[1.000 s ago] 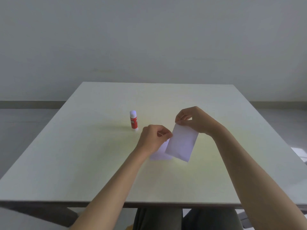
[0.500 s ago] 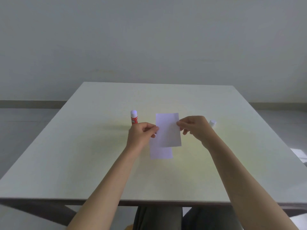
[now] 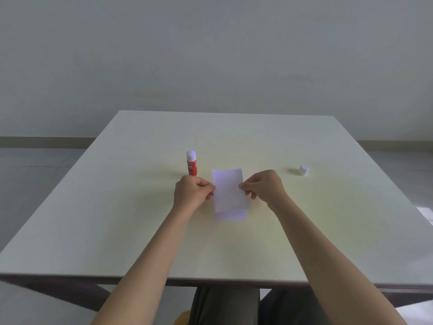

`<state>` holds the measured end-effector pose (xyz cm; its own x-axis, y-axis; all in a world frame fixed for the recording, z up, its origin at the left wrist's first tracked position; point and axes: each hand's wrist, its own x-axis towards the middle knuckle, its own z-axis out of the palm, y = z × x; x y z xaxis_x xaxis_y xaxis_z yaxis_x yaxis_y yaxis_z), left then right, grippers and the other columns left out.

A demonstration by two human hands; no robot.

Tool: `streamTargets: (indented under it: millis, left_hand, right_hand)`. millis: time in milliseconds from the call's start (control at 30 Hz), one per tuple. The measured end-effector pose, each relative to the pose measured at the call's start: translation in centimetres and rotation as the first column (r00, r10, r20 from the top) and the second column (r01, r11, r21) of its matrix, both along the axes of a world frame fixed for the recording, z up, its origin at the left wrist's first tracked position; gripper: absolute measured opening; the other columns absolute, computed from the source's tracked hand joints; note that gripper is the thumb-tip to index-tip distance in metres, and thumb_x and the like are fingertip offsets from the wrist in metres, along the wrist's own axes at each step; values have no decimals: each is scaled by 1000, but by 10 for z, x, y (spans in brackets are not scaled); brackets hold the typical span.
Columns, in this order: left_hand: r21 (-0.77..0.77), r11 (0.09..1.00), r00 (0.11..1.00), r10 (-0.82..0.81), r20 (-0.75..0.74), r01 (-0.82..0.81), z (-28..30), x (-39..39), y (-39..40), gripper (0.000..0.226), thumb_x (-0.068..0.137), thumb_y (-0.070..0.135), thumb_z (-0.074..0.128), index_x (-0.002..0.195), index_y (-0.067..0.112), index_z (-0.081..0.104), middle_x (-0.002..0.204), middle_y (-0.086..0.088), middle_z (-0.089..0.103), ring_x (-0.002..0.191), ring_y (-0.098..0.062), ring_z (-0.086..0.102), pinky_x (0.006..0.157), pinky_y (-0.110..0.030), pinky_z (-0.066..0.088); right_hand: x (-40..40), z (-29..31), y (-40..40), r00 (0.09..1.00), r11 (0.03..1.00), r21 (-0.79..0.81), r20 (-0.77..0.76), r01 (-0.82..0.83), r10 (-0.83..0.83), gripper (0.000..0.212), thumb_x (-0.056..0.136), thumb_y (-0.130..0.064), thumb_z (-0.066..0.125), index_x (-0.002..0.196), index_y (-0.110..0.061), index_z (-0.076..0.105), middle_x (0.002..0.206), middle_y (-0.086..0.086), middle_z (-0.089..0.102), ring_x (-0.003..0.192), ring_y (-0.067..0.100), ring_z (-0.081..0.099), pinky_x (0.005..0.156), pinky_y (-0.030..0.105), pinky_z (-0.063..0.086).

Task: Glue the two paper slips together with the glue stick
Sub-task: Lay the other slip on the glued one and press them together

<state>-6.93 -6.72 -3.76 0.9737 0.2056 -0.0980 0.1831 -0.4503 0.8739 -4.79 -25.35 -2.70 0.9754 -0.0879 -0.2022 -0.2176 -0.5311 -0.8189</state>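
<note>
white upper slip (image 3: 228,188) at frame centre, pinched by my left hand (image 3: 193,192) and right hand (image 3: 264,188), overlaps the lower slip (image 3: 230,215); uncapped glue stick (image 3: 191,163) stands upper left; pressing remains, i judge.

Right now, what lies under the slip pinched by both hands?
Under the upper slip, the lower slip lies on the table; only its near strip shows. The rest, and any glue between them, is covered.
</note>
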Motion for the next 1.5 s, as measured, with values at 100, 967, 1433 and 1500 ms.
streamTargets:
  millis: [100, 967, 1433, 1500]
  left_hand:
    - [73, 997, 998, -24, -50, 28, -6, 0, 0, 18, 75, 17, 67, 59, 21, 71, 62, 6, 71, 70, -14, 68, 73, -29, 53]
    - [294, 949, 992, -95, -78, 114, -10, 8, -1, 5, 70, 14, 70, 66, 11, 73, 56, 8, 62, 66, -19, 63, 57, -23, 43]
    - [424, 897, 992, -123, -27, 123, -11, 7, -5, 5, 69, 11, 67, 73, 9, 71, 78, -4, 72, 77, -24, 63, 60, -25, 43]
    - [430, 894, 991, -134, -12, 126, -10, 6, -4, 9, 70, 11, 68, 78, 11, 68, 80, -4, 69, 78, -25, 62, 63, -29, 47]
  right_hand:
    - [-1, -6, 2, 999, 999, -40, -41, -4, 3, 15, 72, -12, 72, 58, -9, 66, 50, -1, 61, 40, 9, 49, 42, 18, 37]
    - [1, -9, 4, 993, 982, -154, -58, -112, 104, 14, 71, -7, 70, 59, -8, 64, 51, 0, 59, 46, 9, 51, 47, 19, 39]
    - [-4, -7, 9, 993, 969, -218, -33, -117, 113, 29, 68, -2, 66, 47, -13, 51, 49, 0, 55, 53, 17, 51, 48, 21, 39]
    - [-4, -6, 10, 993, 966, -232, -36, -117, 111, 31, 68, -2, 66, 45, -13, 49, 50, -1, 54, 58, 20, 52, 53, 23, 40]
